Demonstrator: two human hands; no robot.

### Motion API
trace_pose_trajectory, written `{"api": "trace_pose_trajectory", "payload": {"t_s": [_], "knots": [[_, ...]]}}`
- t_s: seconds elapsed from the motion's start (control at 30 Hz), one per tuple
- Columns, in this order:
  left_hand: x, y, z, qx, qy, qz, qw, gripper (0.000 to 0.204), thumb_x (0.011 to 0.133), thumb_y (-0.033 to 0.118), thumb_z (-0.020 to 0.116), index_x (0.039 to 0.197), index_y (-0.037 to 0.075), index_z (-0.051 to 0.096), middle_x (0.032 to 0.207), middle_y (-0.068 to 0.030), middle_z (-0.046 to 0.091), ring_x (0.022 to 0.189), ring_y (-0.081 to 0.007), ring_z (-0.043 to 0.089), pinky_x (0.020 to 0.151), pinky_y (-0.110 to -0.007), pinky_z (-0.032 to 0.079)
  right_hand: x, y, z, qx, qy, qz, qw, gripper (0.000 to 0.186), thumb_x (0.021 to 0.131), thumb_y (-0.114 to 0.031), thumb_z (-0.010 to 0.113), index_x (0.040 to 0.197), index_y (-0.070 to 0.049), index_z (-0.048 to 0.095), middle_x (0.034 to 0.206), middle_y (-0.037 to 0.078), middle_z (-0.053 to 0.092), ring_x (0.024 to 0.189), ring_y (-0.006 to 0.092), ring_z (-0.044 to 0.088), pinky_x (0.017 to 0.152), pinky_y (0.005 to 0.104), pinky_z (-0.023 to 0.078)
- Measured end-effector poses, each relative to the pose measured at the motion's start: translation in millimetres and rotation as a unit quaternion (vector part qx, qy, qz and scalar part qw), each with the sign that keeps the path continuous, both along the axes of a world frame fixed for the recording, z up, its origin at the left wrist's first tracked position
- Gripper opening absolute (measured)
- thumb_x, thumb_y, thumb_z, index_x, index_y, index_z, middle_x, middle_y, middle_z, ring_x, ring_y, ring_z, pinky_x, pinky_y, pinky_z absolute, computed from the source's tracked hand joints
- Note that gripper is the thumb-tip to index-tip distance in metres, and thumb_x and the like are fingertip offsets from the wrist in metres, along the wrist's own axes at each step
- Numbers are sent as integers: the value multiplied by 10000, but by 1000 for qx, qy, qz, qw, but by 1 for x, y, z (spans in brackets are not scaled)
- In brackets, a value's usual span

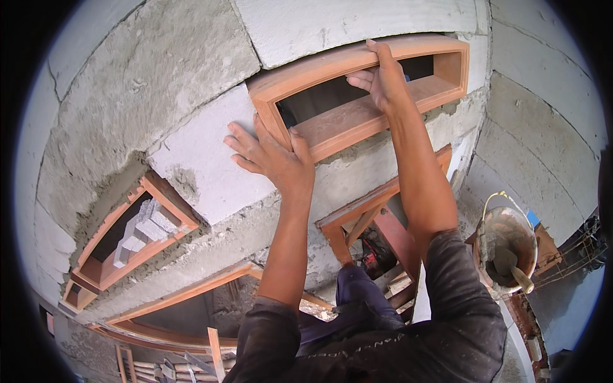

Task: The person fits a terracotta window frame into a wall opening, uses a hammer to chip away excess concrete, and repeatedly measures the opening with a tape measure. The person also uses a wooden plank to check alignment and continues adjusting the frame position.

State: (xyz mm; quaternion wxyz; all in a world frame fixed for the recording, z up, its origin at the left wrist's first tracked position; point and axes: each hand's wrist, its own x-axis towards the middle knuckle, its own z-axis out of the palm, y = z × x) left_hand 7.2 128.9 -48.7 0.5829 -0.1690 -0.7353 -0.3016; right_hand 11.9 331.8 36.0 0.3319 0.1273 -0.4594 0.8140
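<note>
A small rectangular wooden window frame [377, 129] sits in a gap of the block wall, directly under an upper block. My left hand [274, 156] lies spread at its left end. The other fingers rest over the white block, while the thumb and index finger touch the wood at the frame's lower left corner. My right hand [385, 83] grips the upper rail, one digit up on its face and the other fingers curled inside the opening. Part of the frame's lower right inside is hidden behind that wrist.
At left, a second wooden frame [105, 276] set in the wall holds several pieces of light block [143, 231]. A mortar bucket [530, 246] with a trowel [507, 263] stands at right. Below are larger wooden frames [182, 293]. Rough mortar borders the white block [211, 166].
</note>
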Motion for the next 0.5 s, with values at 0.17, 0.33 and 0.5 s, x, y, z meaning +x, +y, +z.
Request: {"api": "trace_pose_trajectory", "payload": {"t_s": [0.17,0.33,0.5], "knots": [[4,-9,-1,-11,22,-7,1000,565,877,212,559,1357,-26,380,1500,-309,104,1396,-489,-27,1067,-614,-44,-8,1,-2,29,11,0,1000,586,842,-362,594,1118,143,481,991,240,592,779,304,680,655,325,600],[4,-53,38,-59,167,-127,976,494,884,326,615,1286,69,486,1415,-169,402,1389,-348,232,1119,-526,44,-1,1,-1,49,-36,-4,998,672,865,-546,541,1178,47,500,982,196,608,724,276,648,572,327,558],[-11,-38,57,-160,205,-57,964,446,801,290,720,1188,119,581,1222,-66,588,1283,-260,431,1103,-514,94,10,-1,-2,66,-48,-11,997,737,871,-585,520,1219,61,464,1075,232,591,747,292,657,555,314,560]]}}
